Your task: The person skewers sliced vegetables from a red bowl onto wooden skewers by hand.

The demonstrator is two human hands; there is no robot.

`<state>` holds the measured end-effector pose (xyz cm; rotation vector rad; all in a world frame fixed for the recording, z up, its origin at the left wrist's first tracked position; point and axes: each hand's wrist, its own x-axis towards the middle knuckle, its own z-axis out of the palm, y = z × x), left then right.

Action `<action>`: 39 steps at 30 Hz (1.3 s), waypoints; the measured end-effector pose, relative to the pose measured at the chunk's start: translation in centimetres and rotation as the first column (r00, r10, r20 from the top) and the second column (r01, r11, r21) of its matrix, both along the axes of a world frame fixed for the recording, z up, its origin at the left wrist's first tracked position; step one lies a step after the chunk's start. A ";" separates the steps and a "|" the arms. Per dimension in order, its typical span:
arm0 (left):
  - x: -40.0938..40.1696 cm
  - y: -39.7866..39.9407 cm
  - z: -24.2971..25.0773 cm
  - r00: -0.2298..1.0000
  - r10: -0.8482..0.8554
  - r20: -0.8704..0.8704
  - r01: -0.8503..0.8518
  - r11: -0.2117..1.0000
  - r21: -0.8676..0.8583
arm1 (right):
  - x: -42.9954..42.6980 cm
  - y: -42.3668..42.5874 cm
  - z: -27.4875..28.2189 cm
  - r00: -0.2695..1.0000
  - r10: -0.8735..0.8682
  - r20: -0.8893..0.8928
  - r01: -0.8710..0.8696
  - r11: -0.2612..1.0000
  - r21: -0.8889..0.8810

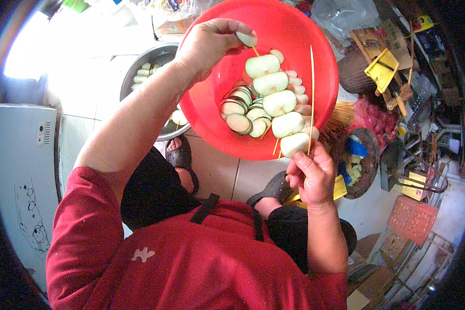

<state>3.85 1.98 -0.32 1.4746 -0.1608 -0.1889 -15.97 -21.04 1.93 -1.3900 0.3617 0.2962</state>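
My right hand [312, 170] grips the lower end of a wooden skewer threaded with several pale eggplant slices [279, 101]. A second, bare skewer [312, 97] rises from the same hand. At the far end, my left hand [221, 42] pinches another eggplant slice [247, 39] at the skewer's tip; whether the tip passes through it cannot be seen. Both hands are over a large red plastic basin [205, 124]. Inside it lie loose dark-edged slices [238, 112] in overlapping stacks. Other loaded skewers [301, 99] rest there, partly hidden behind the held one.
Left of the basin, a metal bowl [128, 83] with skewered slices is partly behind my left arm. A round dark container [366, 170] with scraps and something blue stands right, near a straw broom [341, 114]. A white appliance [21, 155] borders the left side.
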 end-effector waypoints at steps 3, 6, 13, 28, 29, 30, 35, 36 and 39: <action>0.0 -0.2 0.5 0.986 0.028 -0.166 -0.057 0.984 -0.170 | 0.0 0.0 0.0 1.000 -0.001 -0.005 0.001 1.000 -0.006; 0.1 -0.1 0.6 0.966 0.029 -0.256 -0.108 0.947 -0.301 | 0.0 0.0 0.0 1.000 -0.012 0.001 0.012 1.000 -0.005; -0.6 -0.8 1.0 0.978 0.134 -0.157 -0.157 0.976 -0.148 | 0.0 0.1 -0.3 1.000 -0.028 -0.013 0.028 1.000 -0.008; -1.3 -1.6 0.4 0.910 0.093 -0.403 -0.198 0.953 -0.228 | -0.2 0.7 -0.4 1.000 0.019 0.018 -0.016 0.992 -0.121; -1.2 -1.5 0.1 0.897 0.074 -0.435 -0.197 0.949 -0.245 | -0.3 0.7 -0.5 0.999 0.036 0.024 -0.033 0.991 -0.131; -1.3 -1.5 0.3 0.897 0.072 -0.436 -0.196 0.950 -0.245 | -0.3 0.7 -0.6 0.999 0.035 0.022 -0.032 0.991 -0.131; -1.4 -1.4 0.4 0.833 -0.048 -0.551 -0.043 0.987 -0.152 | -0.4 0.8 -0.8 0.999 0.026 0.021 -0.023 0.993 -0.115; -1.4 -1.4 0.4 0.832 -0.048 -0.552 -0.044 0.987 -0.152 | -0.4 0.9 -0.8 0.999 0.026 0.020 -0.024 0.993 -0.116; -1.7 -1.6 0.4 0.822 -0.085 -0.564 0.009 0.991 -0.136 | -0.4 0.9 -0.8 1.000 0.014 0.011 -0.013 0.995 -0.103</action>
